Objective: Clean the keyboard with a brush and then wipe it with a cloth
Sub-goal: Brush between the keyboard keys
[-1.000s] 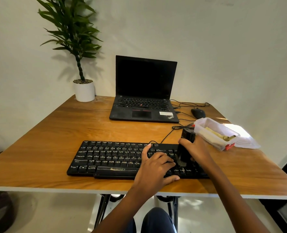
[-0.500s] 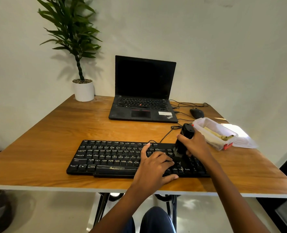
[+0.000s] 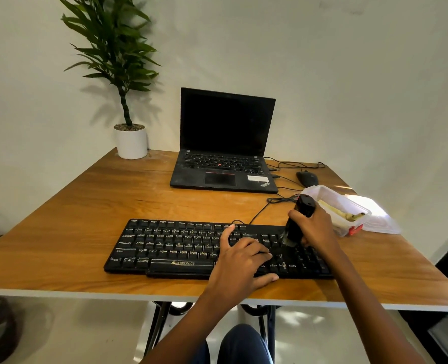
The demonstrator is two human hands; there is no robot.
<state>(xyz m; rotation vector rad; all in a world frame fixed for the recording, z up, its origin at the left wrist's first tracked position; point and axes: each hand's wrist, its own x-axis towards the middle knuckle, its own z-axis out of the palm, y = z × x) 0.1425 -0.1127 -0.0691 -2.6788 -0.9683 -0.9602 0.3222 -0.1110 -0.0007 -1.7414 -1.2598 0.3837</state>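
Gripping the black brush [image 3: 301,218], the right hand [image 3: 316,228] sets its bristles on the right-hand keys of the keyboard [image 3: 170,245]. The left hand [image 3: 240,266] rests on the keys just beside it, fingers relaxed, holding nothing. The keyboard lies along the near edge of the bench [image 3: 86,206], with the laptop [image 3: 225,143] behind and a plastic tub [image 3: 348,206] to the right.

A black wired keyboard [image 3: 180,248] lies flat along the near edge of the wooden tabletop [image 3: 86,200]. A chunky black-handled brush [image 3: 294,231] stands nearly upright, bristles down on its right-hand keys.
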